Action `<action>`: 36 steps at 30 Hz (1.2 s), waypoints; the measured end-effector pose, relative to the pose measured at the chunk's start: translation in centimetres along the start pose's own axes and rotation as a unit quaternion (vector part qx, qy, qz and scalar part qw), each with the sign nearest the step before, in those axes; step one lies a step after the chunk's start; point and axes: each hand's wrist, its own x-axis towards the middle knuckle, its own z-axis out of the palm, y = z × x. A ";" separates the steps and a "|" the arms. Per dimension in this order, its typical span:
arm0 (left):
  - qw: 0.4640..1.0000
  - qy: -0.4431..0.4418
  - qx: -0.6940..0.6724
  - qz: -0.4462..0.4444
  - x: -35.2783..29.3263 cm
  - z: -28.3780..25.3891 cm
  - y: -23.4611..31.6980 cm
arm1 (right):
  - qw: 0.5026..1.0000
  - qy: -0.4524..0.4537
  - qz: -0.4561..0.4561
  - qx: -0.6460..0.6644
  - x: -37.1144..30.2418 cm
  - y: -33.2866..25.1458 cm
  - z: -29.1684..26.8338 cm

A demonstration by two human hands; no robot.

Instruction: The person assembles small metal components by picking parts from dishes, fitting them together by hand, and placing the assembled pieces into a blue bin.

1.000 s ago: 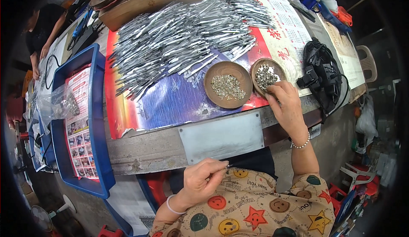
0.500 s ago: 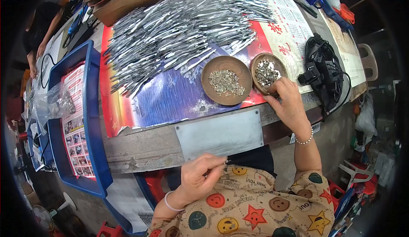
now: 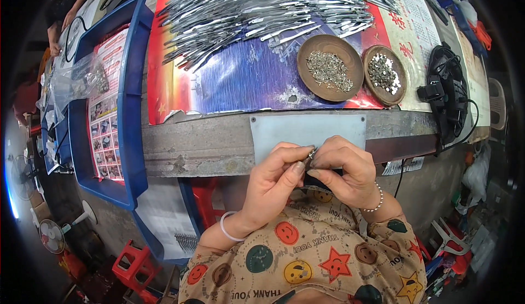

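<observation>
My left hand pinches a small metal piece between thumb and fingertips, just past the edge of a pale rectangular plate. Right beside it, my right hand is closed in a pinch at the same spot; whatever its fingertips hold is too small to make out. Beyond the plate stands a wooden bowl of tiny metal pins. A smaller wooden bowl to its right contains small shiny metal bits. Many thin metal strips lie heaped at the back.
A blue tray with a printed sheet and clear plastic bag stands at left. Black cabled gear rests at right. A red stool is on the floor. Another person's hand shows at far left.
My right hand has left the smaller bowl and come back to meet my left hand. The view has shifted, so the bowls and strips appear higher and farther right.
</observation>
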 end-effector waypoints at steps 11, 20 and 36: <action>1.000 -0.012 -0.016 0.012 -1.2 0.4 -0.7 | 0.998 0.036 -0.016 0.040 -0.7 1.0 1.0; 0.989 0.032 0.037 0.140 -1.8 1.7 -1.5 | 0.917 0.083 0.144 0.362 -1.3 0.5 2.6; 0.997 0.029 -0.060 0.025 -2.5 2.1 -1.5 | 0.969 0.222 0.005 -0.107 0.8 0.3 0.1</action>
